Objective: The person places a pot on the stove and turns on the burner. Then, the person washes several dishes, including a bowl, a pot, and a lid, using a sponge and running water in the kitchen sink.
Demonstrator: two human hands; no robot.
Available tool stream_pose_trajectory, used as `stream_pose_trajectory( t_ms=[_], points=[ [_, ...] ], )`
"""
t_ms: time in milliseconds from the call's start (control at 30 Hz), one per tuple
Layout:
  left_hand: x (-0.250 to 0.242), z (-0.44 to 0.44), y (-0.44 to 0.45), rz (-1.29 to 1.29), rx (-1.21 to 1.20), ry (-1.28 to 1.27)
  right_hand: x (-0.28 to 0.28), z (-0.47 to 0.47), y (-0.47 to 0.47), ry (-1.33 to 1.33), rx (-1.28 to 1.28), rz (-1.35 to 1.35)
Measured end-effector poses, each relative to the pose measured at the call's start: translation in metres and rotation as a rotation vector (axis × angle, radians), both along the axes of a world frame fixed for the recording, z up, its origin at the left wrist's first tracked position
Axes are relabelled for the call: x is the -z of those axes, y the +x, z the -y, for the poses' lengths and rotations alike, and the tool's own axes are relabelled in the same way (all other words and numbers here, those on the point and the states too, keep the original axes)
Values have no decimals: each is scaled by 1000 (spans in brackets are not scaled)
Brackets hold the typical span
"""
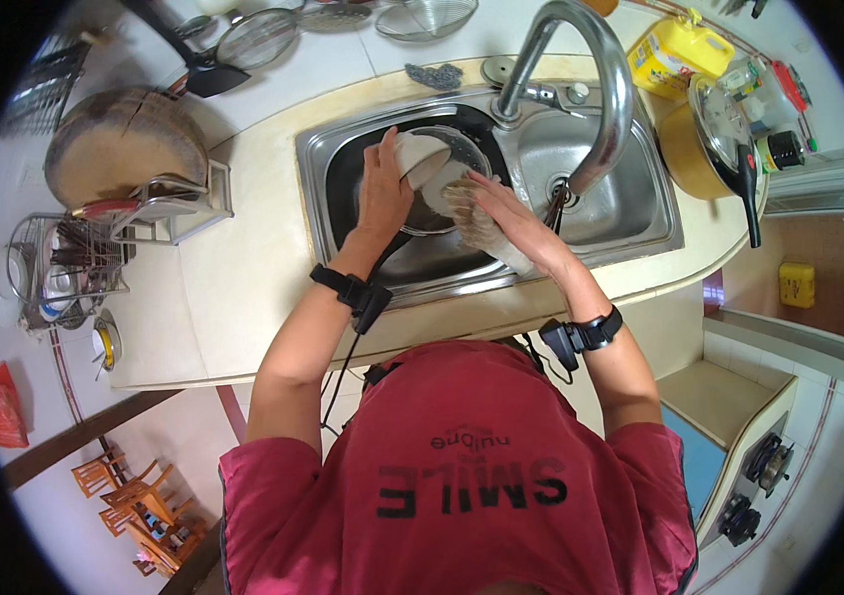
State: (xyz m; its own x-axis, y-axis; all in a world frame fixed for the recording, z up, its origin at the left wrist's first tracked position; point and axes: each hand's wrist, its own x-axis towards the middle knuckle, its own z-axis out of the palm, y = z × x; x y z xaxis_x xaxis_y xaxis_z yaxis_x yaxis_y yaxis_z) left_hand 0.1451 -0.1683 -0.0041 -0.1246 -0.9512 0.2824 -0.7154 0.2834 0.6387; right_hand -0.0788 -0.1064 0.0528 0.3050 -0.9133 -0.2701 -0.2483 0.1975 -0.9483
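Over the left basin of a double steel sink (422,294), my left hand (383,186) holds a small white bowl (422,154), tilted on its side. My right hand (515,219) is on a frayed, brownish-white cloth or scrubber (472,216), just right of the bowl. Beneath both hands lies a round container with a clear rim (467,141), its contents partly hidden. A dark pan (342,175) seems to fill the basin under it. The curved steel faucet (615,89) arches over the right basin, where a dark whisk-like utensil (557,204) leans near the drain.
A pressure cooker (690,149) and a yellow jug (671,59) stand right of the sink. At left are a round wooden chopping board (124,149) in a metal rack and a dish basket (69,271). A steel-wool pad (434,76) lies behind the sink; strainers (258,37) hang above.
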Motion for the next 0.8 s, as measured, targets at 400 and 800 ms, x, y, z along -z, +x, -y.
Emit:
stream_pose_trajectory(
  t_ms=[400, 800],
  points=[
    [-38, -38, 16, -1148, -161, 561, 33, 26, 105, 297, 359, 509],
    [-31, -2, 59, 70, 241, 327, 4, 74, 92, -917, -110, -779]
  ],
)
